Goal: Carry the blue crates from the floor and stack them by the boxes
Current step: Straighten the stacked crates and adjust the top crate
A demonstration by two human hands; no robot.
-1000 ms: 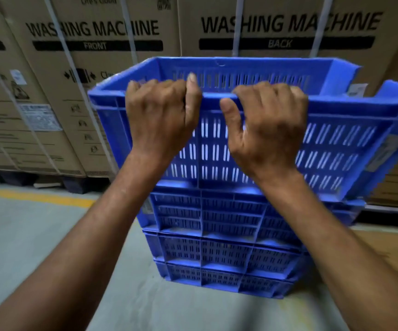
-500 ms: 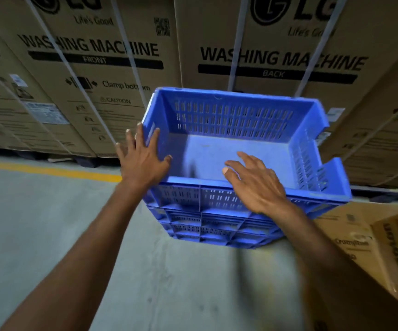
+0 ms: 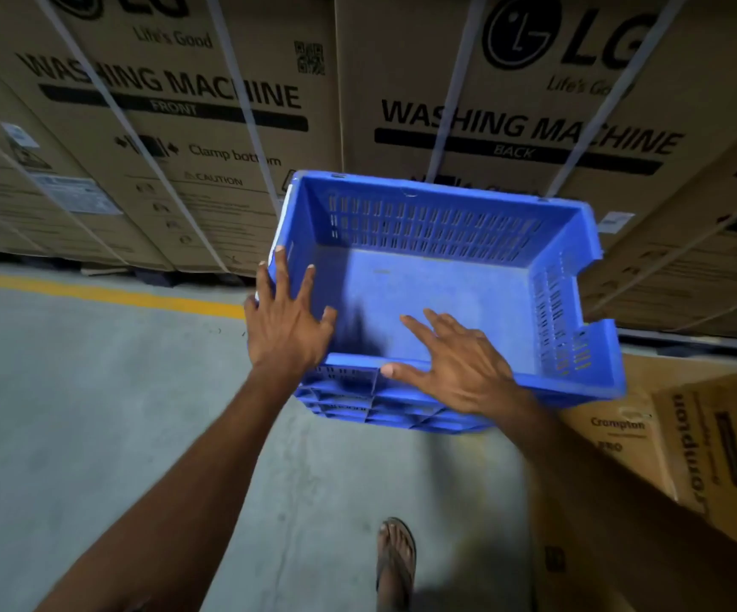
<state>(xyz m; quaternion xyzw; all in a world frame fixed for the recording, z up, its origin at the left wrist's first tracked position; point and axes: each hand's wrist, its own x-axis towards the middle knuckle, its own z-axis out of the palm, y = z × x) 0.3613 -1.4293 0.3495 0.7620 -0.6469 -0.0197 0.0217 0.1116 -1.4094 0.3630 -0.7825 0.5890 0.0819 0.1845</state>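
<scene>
A blue slotted crate sits on top of a stack of blue crates on the concrete floor, right in front of tall cardboard washing machine boxes. The top crate is empty. My left hand lies flat with spread fingers over the crate's near left corner. My right hand rests open on the near rim, fingers reaching over the inside. Neither hand grips anything.
A yellow line runs across the floor at the left, along the base of the boxes. Brown Crompton cartons stand close on the right of the stack. My sandalled foot is on the floor below the crates.
Both hands let go of the crate's near rim after it came down onto the stack. They now lie open on it, and my view has risen.
</scene>
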